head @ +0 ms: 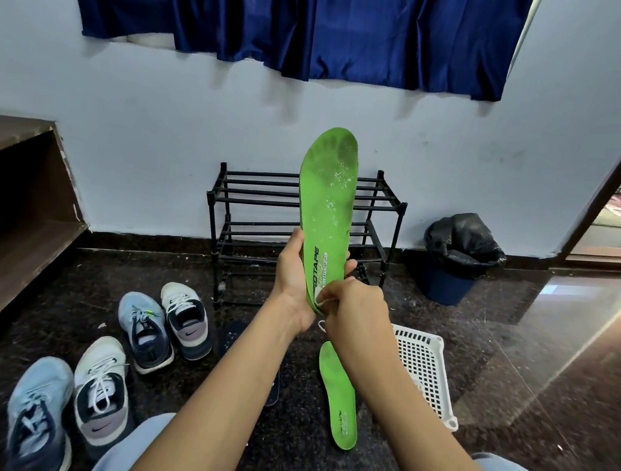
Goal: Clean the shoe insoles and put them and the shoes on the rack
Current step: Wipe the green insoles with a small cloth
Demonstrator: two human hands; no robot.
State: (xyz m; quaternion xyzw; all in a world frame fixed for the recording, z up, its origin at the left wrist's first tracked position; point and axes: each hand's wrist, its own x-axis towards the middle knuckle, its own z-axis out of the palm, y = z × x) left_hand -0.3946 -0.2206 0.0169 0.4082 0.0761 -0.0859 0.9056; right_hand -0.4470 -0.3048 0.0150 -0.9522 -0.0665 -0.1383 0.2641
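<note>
Four shoes (142, 336) sat on the floor at left; the left hand (293, 272) gripped an upright green insole (327, 190) before the black rack (211, 190), the right hand (354, 310) pinching a small white cloth (318, 295) against its heel

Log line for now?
left hand: holds green insole upright | right hand: pinches white wipe at its heel | second insole: floor | shoes: floor

Green insole (328, 198) w/ white specks, black lettering; black rack (384, 220); navy curtain (287, 16); white mesh basket (422, 364); blue and white shoes (143, 332).
</note>
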